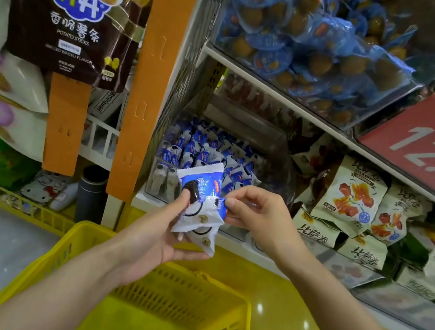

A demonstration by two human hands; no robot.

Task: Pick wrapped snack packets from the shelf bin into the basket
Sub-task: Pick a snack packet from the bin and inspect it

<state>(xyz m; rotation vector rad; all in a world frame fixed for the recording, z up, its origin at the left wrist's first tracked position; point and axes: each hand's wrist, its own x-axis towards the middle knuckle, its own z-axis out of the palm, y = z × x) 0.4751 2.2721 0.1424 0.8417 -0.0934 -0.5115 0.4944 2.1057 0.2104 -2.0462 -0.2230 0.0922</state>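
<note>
The left hand is gripping the snack packets, long axis upright, and the right hand is pinching their edge from 3 o'clock — the basket is sitting at 6 o'clock, directly below them.

White-and-blue wrapped packets, stacked and tilted, hung above the far rim of the yellow basket; the clear bin holding more stood beyond the basket, higher up.

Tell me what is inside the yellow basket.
Only the slotted walls and bare floor of the yellow basket show; nothing visible lies in it. The left forearm covers its left side, and its near end is out of frame.
</note>
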